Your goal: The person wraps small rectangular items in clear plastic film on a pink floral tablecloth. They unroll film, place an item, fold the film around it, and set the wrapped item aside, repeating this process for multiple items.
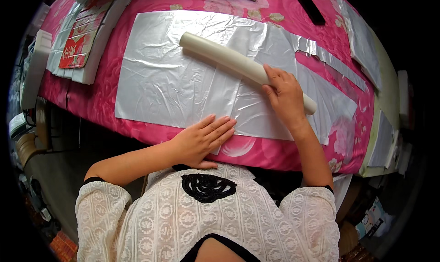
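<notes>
A silvery-white plastic bag (156,78) lies spread over the pink floral cloth (103,94), creased and shiny. My left hand (204,136) presses flat on its near edge, fingers stretched out, the thumb toward my body. Slanting over the bag from upper left to lower right is a long cream-coloured tube (224,58), smooth and round. My right hand (284,90) grips it toward its right end, thumb on the near side and fingers over the top. The fingertips are partly hidden behind the tube.
A black phone-like slab (308,6) lies at the far right. Stacked white packs with a red printed sheet (82,37) stand at the left. A strip with a handle-shaped cutout (332,60) and more plastic sheets (360,42) lie to the right. The table's front edge is close to my body.
</notes>
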Motion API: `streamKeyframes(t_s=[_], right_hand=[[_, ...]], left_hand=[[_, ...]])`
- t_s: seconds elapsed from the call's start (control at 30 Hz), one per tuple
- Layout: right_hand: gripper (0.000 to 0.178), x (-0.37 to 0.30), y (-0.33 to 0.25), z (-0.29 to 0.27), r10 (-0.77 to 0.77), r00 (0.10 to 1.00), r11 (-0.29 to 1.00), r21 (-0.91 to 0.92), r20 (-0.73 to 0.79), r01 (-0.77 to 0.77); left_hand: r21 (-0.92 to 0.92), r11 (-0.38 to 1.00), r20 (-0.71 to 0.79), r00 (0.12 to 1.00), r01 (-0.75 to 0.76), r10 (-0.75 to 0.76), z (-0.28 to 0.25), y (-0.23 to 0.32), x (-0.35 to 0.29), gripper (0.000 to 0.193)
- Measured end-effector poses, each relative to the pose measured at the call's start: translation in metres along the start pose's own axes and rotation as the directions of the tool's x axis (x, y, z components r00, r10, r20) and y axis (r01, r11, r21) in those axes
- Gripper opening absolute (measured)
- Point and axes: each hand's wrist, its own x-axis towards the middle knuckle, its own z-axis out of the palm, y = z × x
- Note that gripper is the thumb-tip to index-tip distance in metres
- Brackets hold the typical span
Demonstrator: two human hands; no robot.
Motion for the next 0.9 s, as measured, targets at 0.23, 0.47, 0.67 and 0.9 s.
streamKeyframes(t_s=[0.23,0.47,0.67,0.9], right_hand=[[0.045,-0.011,0.044,-0.035,0.164,0.983,0.986,0.002,-0.084,-0.164],[0.050,-0.032,-0.051,0.001,-0.294,0.946,0.949,0.162,0.136,0.271],[0.044,0.046,-0.023,0.025,-0.283,0.959,0.956,0.078,0.006,0.282],[0.043,0.116,0.010,0.040,-0.296,0.943,0.954,-0.104,-0.155,0.282]], left_hand=[[0.045,0.997,0.078,0.995,-0.063,0.059,-0.009,-0.015,-0.005,0.088],[0.284,0.956,-0.105,0.993,0.079,-0.051,0.027,0.016,-0.002,0.057],[0.352,0.933,-0.071,0.996,0.070,-0.048,0.029,0.016,-0.004,0.058],[0.152,0.987,-0.166,0.982,-0.060,0.085,0.016,0.007,-0.017,0.050]])
